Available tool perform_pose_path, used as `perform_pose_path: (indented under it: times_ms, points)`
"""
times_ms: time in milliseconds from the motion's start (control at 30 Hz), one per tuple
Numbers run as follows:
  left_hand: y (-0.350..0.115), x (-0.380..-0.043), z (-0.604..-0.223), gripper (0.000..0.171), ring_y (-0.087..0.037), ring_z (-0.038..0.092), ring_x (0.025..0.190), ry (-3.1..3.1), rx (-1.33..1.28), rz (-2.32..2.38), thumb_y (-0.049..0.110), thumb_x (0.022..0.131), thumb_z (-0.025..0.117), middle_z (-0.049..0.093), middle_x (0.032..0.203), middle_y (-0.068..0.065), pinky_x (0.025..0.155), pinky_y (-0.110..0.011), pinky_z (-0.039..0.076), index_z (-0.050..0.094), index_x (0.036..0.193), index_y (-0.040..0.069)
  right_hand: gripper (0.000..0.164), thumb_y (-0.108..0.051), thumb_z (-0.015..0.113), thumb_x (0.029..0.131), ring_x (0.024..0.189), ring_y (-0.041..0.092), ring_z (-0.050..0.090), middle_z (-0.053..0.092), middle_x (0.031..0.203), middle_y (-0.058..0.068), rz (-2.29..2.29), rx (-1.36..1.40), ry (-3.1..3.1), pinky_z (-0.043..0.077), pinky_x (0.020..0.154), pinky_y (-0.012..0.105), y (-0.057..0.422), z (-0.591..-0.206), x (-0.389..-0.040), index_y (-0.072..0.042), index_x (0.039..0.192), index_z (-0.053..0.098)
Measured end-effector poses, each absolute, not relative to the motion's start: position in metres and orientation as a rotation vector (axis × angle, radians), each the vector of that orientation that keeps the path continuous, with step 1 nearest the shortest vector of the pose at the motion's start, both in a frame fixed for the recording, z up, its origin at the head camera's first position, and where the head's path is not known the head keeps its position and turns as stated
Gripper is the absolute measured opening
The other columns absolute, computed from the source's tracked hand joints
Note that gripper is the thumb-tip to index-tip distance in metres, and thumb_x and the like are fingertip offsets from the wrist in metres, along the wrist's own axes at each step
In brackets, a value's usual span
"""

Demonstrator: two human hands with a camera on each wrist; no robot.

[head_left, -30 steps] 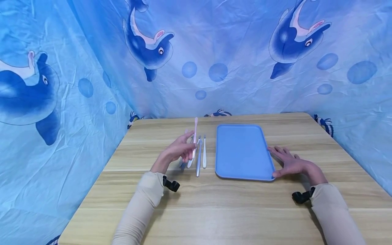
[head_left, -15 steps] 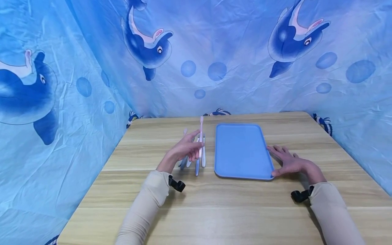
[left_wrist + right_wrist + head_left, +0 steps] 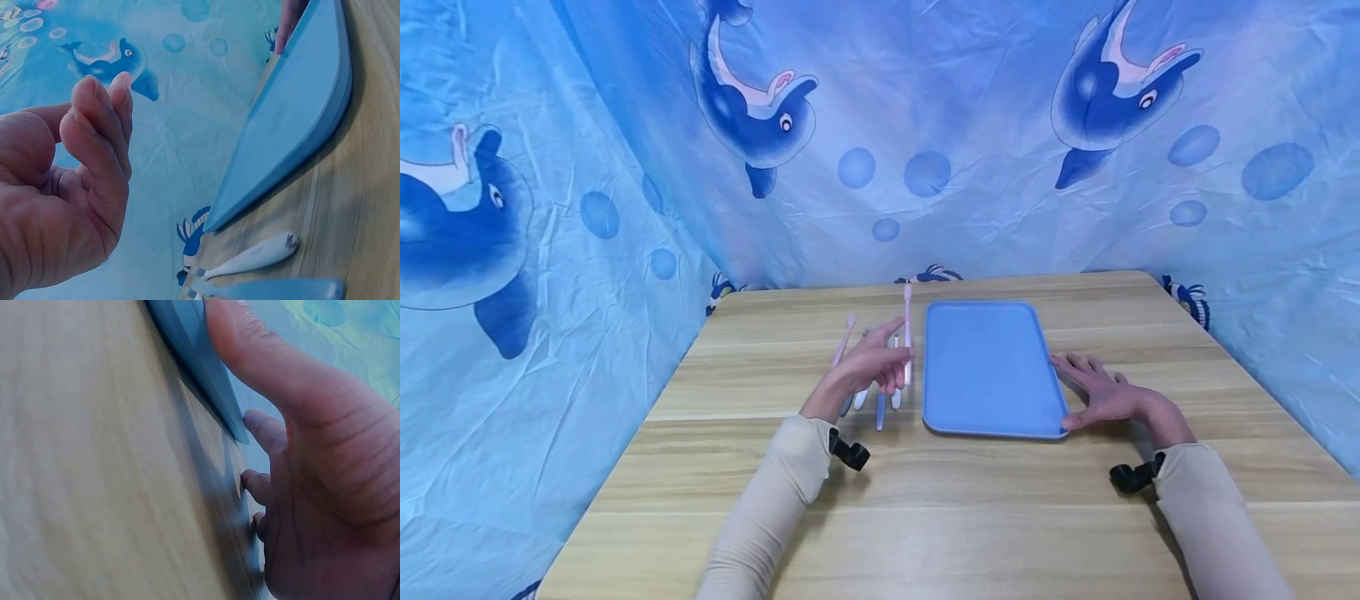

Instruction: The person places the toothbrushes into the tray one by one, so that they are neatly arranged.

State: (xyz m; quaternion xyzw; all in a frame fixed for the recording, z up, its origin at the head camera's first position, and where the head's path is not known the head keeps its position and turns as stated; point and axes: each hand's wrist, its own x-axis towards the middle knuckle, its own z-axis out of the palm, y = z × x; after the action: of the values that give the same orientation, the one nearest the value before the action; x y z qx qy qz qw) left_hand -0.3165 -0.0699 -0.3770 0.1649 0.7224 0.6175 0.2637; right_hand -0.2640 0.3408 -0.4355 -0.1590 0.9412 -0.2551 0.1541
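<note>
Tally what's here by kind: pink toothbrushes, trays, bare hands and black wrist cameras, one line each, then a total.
Pink toothbrushes: 2
Blue tray: 1
Bare hands: 2
Black wrist cameras: 2
Total: 7

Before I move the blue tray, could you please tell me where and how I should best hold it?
The blue tray is probably best pinched by the raised rim on its long right side, coming from the right: that rim gives an edge to pinch, and the right hand touches it. Near the left rim, the left hand holds a pink toothbrush.
</note>
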Motion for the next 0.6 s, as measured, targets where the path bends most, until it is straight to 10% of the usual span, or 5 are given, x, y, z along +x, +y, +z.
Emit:
perform_pose_path:
  times_ms: [600]
  points:
    - [-0.032, -0.313, -0.376, 0.080, -0.012, 0.054, 0.039, 1.925, 0.479, 1.639, 0.014, 0.101, 0.056, 0.061, 0.052, -0.004, 0.038, -0.026, 0.048, 0.007, 0.163, 0.025, 0.117, -0.053, 0.080, 0.075, 0.145, 0.066, -0.009, -0.002, 0.163, 0.035, -0.735, -0.440, 2.690, -0.004, 0.103, 0.088, 0.340, -0.434, -0.263, -0.014, 0.162, 0.012]
